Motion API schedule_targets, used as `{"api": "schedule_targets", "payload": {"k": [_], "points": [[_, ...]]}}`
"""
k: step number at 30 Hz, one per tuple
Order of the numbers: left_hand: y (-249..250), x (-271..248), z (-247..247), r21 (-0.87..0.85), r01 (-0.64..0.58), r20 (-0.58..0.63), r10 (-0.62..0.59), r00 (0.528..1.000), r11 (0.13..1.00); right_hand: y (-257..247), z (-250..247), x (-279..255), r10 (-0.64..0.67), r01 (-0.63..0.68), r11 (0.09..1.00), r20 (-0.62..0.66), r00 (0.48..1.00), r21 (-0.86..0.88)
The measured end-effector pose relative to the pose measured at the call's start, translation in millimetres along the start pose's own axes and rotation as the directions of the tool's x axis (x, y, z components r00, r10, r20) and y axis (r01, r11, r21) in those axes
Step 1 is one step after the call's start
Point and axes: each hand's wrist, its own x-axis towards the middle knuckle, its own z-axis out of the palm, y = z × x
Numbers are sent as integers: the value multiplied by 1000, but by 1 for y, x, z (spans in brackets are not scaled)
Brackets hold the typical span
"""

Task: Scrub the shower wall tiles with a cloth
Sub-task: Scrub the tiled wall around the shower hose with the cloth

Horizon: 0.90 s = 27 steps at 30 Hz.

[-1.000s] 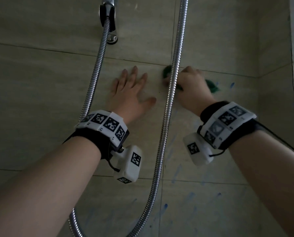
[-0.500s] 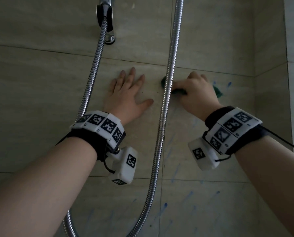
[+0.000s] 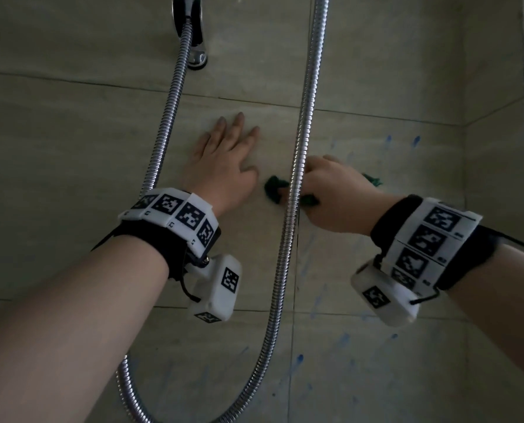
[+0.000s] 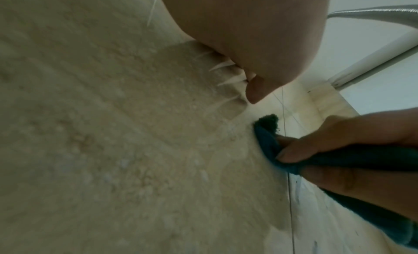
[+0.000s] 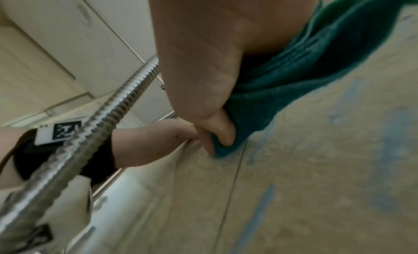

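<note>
While the left hand (image 3: pixel 224 166) lies flat against the beige, faintly veined shower wall tiles (image 3: pixel 71 178) with its fingers straight and spread, the right hand (image 3: pixel 333 196) curls its fingers around a crumpled dark green terry cloth (image 3: pixel 274 190) and presses it to the tiles. The cloth sits just right of the left hand's thumb, across the dark vertical grout line (image 3: pixel 297 254), and part of it pokes out on the far side of the right hand. The ribbed chrome shower hose (image 3: pixel 288 209) hangs in a long loop in front of the wall; its right strand passes over the cloth, between the two hands, and its left strand runs up to a chrome wall fitting (image 3: pixel 193 35) above the left hand. Blue smears (image 3: pixel 298 360) mark the tiles below and to the right of the cloth. In the right wrist view the thumb (image 5: pixel 222 131) pins the green fabric against the tile.
</note>
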Motion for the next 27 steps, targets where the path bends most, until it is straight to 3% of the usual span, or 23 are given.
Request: {"api": "schedule_targets", "payload": {"k": [2,4,6,7,9,10,12,14,16,19,21,23,25,27], "points": [[1,-1,1,1,7,-14,-7,1000,1000,2,-6,0,-53,54,998,26,998,-41],[3,-2,3,-8,23,-27,-23,999,1000,10,-13,10,-11,5,999,-129,992,-47],[5,-2,4,-31,37,-30,-38,999,999,19,-18,25,160,-168,986,-253,954,-7],[6,-2,4,-39,39,-34,-40,999,998,22,-18,29,244,-246,969,-239,940,20],[4,-2,4,-48,25,-54,-27,998,999,20,-12,29,273,-273,962,-194,942,28],[3,-2,4,-54,16,-65,-19,998,998,15,-7,25,238,-239,971,-171,956,14],[2,-2,4,-62,8,-77,-12,997,998,-1,8,10,49,-43,999,-182,982,33],[4,-2,6,-58,23,-78,-27,997,998,-11,25,-9,-182,201,978,-246,952,52],[6,-3,8,-35,47,-61,-49,997,998,-18,35,-24,-346,362,931,-213,914,39],[12,-6,9,8,66,-50,-66,997,998,-16,40,-25,-421,414,907,-147,895,-78],[14,-7,10,4,78,-63,-78,995,997,-9,32,-14,-353,323,932,-207,913,-163],[17,-8,10,-13,90,-77,-91,993,996,-1,19,-3,-221,170,971,-357,908,-169],[20,-7,9,-43,106,-85,-109,990,993,12,5,6,-18,0,999,-537,843,-34],[22,-6,7,-69,122,-79,-127,989,990,30,-8,12,287,-222,958,-529,799,184]]}}
